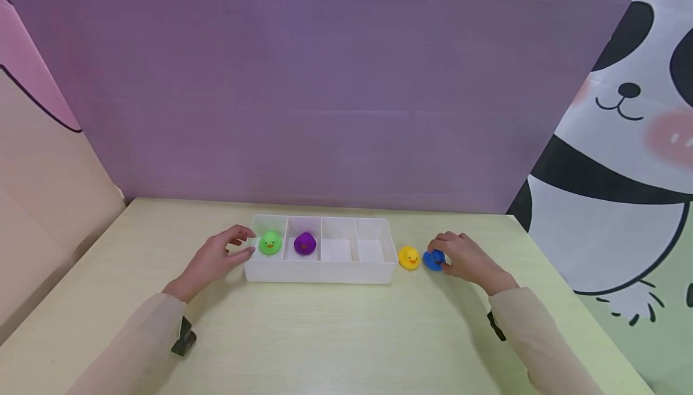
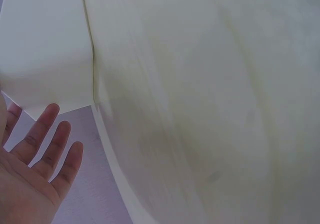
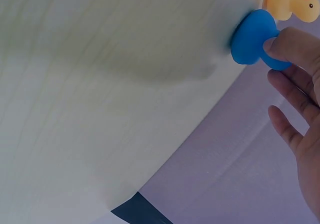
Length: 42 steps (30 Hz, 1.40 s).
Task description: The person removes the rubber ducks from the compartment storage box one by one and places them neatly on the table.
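Note:
My right hand (image 1: 467, 258) pinches a blue rubber duck (image 3: 252, 38) between thumb and fingers, right of the white box. Close to its left stands a yellow rubber duck (image 1: 409, 258). At the left end of the white divided box (image 1: 319, 272) is my left hand (image 1: 216, 258), fingers apart and holding nothing, fingertips right at the box's end wall. In the leftmost compartment sits a green rubber duck (image 1: 270, 243), and a purple rubber duck (image 1: 305, 243) is in the compartment beside it. The two compartments on the right hold nothing.
The box rests on a pale wooden table (image 1: 325, 335) near its back edge. A purple cloth backdrop (image 1: 346, 94) rises behind the table. A panda-print panel (image 1: 622, 160) stands on the right, and a pink and beige panel (image 1: 43, 202) on the left.

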Motion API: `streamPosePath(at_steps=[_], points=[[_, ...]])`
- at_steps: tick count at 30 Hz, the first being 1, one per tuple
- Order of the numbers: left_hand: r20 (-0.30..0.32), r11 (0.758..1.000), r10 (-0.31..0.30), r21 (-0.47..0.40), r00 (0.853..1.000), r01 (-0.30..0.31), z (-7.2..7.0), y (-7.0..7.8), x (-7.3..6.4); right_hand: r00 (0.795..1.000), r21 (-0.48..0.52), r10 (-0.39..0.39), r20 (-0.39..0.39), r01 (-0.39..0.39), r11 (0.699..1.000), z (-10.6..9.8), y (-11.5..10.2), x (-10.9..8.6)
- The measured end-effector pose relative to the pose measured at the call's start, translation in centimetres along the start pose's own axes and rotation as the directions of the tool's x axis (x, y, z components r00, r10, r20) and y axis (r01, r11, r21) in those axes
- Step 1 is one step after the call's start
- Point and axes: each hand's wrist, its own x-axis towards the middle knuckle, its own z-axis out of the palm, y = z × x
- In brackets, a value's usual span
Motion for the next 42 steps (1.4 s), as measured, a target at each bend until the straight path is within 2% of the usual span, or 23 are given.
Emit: streamPosePath(at_steps=[24,42], points=[[0.006,1.0,0.003,0.008,1.0,-0.004,0.2,0.0,0.0,1.0,0.012,0.0,0.007,0.0,1.0,0.1,0.1,-0.3],[0.004,1.0,-0.002,0.0,1.0,0.002,0.3,0.1,0.0,1.0,-0.007,0.01,0.016,-0.01,1.0,-1.0,0.2,0.1]])
